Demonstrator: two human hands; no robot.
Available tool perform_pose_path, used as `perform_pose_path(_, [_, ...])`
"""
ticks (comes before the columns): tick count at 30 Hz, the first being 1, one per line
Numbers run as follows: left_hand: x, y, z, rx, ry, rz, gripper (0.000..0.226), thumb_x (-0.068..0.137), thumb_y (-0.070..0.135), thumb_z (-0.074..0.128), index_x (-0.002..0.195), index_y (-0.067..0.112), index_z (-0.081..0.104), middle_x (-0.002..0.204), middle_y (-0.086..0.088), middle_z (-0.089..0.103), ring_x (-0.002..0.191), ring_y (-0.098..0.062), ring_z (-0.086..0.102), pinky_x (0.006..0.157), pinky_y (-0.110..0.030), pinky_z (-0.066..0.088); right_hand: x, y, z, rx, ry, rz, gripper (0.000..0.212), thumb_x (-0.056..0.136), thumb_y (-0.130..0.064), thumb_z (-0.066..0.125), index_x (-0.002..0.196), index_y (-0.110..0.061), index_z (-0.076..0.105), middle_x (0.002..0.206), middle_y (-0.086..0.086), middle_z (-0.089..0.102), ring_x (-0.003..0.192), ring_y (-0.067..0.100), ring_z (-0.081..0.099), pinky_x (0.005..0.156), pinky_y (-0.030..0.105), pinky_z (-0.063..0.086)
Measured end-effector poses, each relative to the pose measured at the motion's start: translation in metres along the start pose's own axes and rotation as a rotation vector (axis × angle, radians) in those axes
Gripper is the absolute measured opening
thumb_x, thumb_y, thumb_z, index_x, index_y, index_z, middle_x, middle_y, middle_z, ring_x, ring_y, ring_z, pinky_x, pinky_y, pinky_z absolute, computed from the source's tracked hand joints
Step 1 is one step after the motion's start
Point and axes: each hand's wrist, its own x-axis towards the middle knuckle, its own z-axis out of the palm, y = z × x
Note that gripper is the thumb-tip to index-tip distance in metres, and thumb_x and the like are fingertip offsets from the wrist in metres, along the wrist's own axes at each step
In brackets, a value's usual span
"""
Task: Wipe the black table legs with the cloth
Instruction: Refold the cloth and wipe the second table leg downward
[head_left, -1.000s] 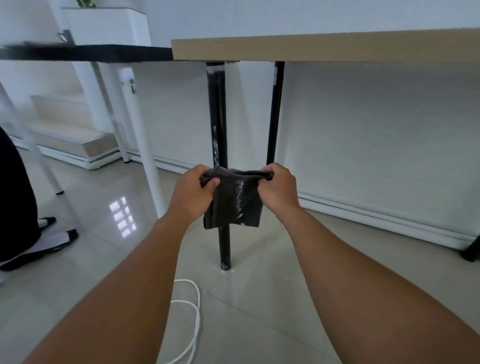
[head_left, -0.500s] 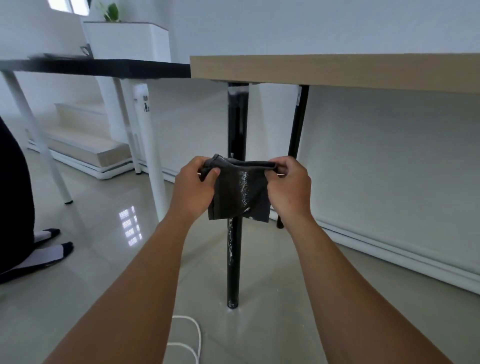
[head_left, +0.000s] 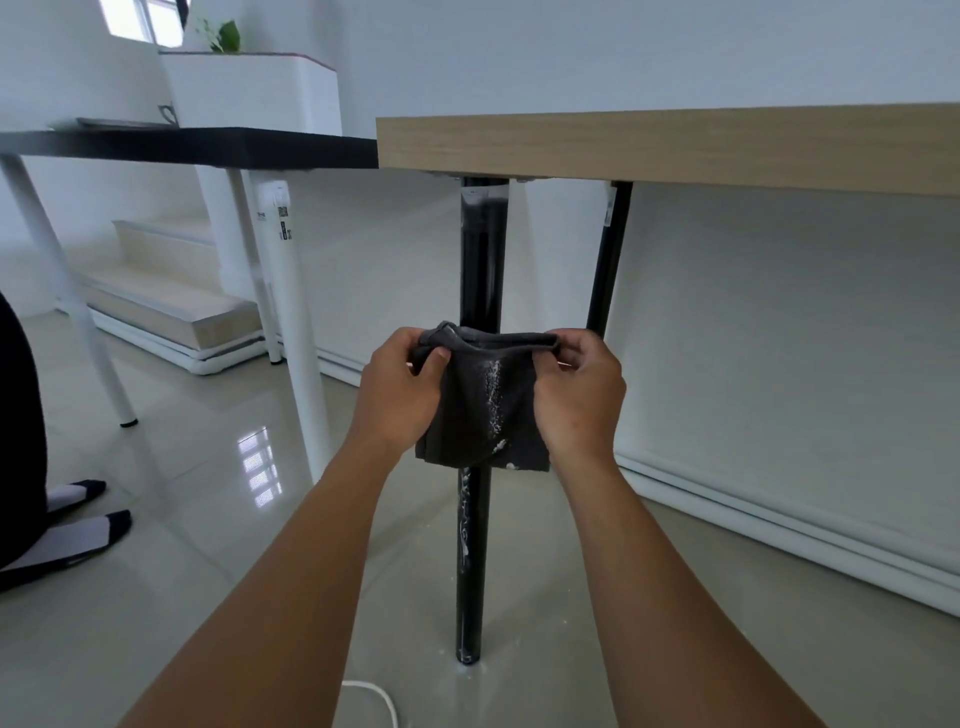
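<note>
While we hold the cloth (head_left: 485, 410) stretched before the near black leg (head_left: 482, 260), both hands grip its top edge.

Our left hand (head_left: 402, 397) pinches the cloth's upper left corner and our right hand (head_left: 582, 400) pinches the upper right, fingers curled round the folded rim, so the dark cloth hangs flat between them, flecked with white dust. It covers the middle of the near leg under the wooden desk (head_left: 675, 148); whether it touches the leg we cannot tell. White streaks mark the leg below the cloth. A second black leg (head_left: 608, 260) stands behind, near the wall. A white cable (head_left: 382, 701) lies on the floor.
</note>
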Motion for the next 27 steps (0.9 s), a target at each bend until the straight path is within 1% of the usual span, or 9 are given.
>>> perform_pose_path(4, [0.000,-0.004,0.007,-0.079,0.019,-0.055,0.017,0.098,0.027,0.065,0.114,0.019,0.066,0.102,0.003,0.070,0.094,-0.015,0.068,0.085,-0.033,0.056,0.001,0.000,0.010,0.011,0.009,-0.028,0.013,0.092,-0.009,0.068,0.101,-0.018,0.067,0.085,-0.017,0.063,0.074,-0.006,0.062,0.060,-0.002,0.042])
perform_pose_path(9, [0.000,-0.002,0.009,-0.097,0.058,-0.061,0.022,0.095,0.030,0.069,0.115,0.024,0.062,0.103,0.002,0.069,0.089,-0.012,0.069,0.081,-0.034,0.058,0.003,-0.001,0.020,-0.018,0.104,-0.063,0.020,0.088,-0.007,0.071,0.102,-0.014,0.059,0.102,0.002,0.057,0.078,0.005,0.058,0.060,0.000,0.041])
perform_pose_path(13, [-0.003,0.000,0.010,-0.105,0.142,-0.102,0.028,0.091,0.034,0.074,0.112,0.020,0.061,0.110,0.001,0.064,0.088,-0.012,0.067,0.084,-0.039,0.058,-0.011,-0.002,0.031,-0.116,0.093,-0.094,0.015,0.089,-0.004,0.064,0.082,-0.013,0.056,0.086,0.005,0.061,0.066,0.004,0.051,0.059,0.004,0.039])
perform_pose_path(15, [-0.004,0.002,0.008,-0.084,0.137,-0.099,0.016,0.092,0.031,0.073,0.099,0.017,0.068,0.101,0.001,0.069,0.090,-0.016,0.068,0.085,-0.039,0.057,-0.017,-0.004,0.033,-0.105,0.084,-0.091,0.013,0.091,-0.005,0.061,0.081,-0.013,0.058,0.084,0.003,0.064,0.069,0.005,0.054,0.062,0.006,0.043])
perform_pose_path(17, [-0.006,0.005,0.007,-0.041,0.079,-0.058,0.013,0.096,0.026,0.067,0.093,0.016,0.076,0.091,0.002,0.075,0.084,-0.015,0.069,0.084,-0.038,0.057,-0.026,-0.007,0.034,-0.078,0.046,-0.083,0.005,0.093,-0.010,0.059,0.092,-0.014,0.061,0.095,-0.001,0.066,0.082,0.006,0.056,0.073,0.013,0.045])
perform_pose_path(20, [-0.008,0.005,0.005,-0.004,0.012,-0.016,0.020,0.101,0.022,0.058,0.104,0.019,0.078,0.097,0.004,0.077,0.089,-0.013,0.071,0.080,-0.032,0.057,-0.038,-0.006,0.037,-0.237,-0.069,-0.073,0.025,0.091,-0.025,0.059,0.116,-0.023,0.058,0.114,-0.011,0.063,0.106,0.009,0.042,0.092,0.030,0.033])
perform_pose_path(22, [-0.009,0.006,0.004,-0.109,-0.065,-0.069,0.024,0.104,0.020,0.051,0.109,0.018,0.074,0.102,0.000,0.075,0.091,-0.016,0.072,0.075,-0.030,0.058,-0.042,-0.008,0.039,-0.225,-0.153,-0.042,0.040,0.085,-0.033,0.064,0.123,-0.025,0.053,0.118,-0.010,0.061,0.113,0.009,0.045,0.100,0.035,0.039])
perform_pose_path(24, [-0.008,0.009,0.002,-0.203,-0.116,-0.154,0.028,0.104,0.022,0.045,0.108,0.017,0.073,0.102,-0.003,0.076,0.093,-0.019,0.073,0.073,-0.032,0.059,-0.044,-0.012,0.041,-0.138,-0.224,0.020,0.051,0.082,-0.035,0.071,0.126,-0.023,0.049,0.118,-0.004,0.057,0.116,0.020,0.054,0.094,0.042,0.053])
perform_pose_path(27, [-0.005,0.018,-0.003,-0.297,-0.175,-0.230,0.030,0.105,0.033,0.042,0.114,0.018,0.066,0.106,-0.001,0.074,0.091,-0.015,0.071,0.067,-0.028,0.055,-0.044,-0.014,0.045,-0.173,-0.250,0.007,0.057,0.083,-0.029,0.077,0.130,-0.017,0.046,0.121,0.002,0.057,0.116,0.027,0.057,0.091,0.047,0.055])
